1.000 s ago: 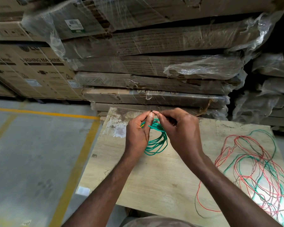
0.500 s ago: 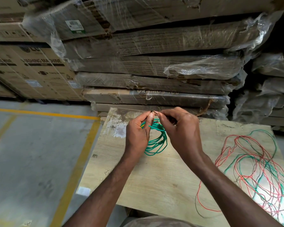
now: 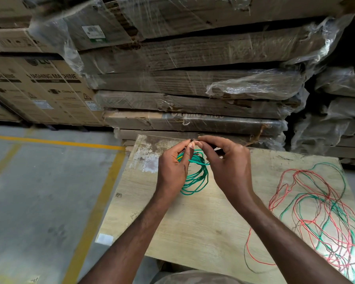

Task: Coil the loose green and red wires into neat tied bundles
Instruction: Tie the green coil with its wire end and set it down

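The left hand (image 3: 172,171) holds the green wire coil (image 3: 195,177) up over the wooden worktop (image 3: 193,232). The right hand (image 3: 230,169) pinches something tiny and dark at the top of the coil. A loose pile of red and green wires (image 3: 320,218) lies far right on the worktop

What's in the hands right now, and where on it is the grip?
A coil of green wire, held at its top: left hand and right hand both pinch something small and dark there, too small to identify. The coil hangs below.
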A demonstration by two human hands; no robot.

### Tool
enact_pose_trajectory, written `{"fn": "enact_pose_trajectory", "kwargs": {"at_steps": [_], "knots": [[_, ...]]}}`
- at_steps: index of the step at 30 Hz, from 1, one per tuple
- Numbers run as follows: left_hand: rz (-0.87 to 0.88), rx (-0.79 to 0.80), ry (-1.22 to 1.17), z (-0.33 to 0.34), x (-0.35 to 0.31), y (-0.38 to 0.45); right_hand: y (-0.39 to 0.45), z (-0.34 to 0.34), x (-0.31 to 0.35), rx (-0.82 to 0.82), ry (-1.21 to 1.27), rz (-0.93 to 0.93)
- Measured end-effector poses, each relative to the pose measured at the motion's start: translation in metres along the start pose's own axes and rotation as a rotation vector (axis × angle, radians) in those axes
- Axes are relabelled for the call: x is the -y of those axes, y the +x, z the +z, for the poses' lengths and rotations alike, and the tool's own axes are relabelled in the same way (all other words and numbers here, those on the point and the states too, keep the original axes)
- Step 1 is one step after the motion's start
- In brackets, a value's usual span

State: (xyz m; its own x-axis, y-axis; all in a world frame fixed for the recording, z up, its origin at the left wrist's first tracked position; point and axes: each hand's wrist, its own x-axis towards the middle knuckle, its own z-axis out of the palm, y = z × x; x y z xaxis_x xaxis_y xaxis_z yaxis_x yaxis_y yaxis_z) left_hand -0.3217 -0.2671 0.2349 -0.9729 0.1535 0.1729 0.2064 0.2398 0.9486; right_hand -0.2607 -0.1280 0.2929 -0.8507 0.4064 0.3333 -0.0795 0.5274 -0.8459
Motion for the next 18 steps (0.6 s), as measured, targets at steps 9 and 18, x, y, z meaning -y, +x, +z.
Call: {"fn": "enact_pose_trajectory", "kwargs": {"at_steps": [9, 18], "knots": [[0.056, 0.025, 0.069, 0.001, -0.011, -0.005, 0.005, 0.001, -0.003, 0.019, -0.098, -0.023], [0.107, 0.170, 0.202, -0.011, -0.008, -0.005, 0.044, -0.014, -0.011, 0.444, 0.042, 0.339]]}}
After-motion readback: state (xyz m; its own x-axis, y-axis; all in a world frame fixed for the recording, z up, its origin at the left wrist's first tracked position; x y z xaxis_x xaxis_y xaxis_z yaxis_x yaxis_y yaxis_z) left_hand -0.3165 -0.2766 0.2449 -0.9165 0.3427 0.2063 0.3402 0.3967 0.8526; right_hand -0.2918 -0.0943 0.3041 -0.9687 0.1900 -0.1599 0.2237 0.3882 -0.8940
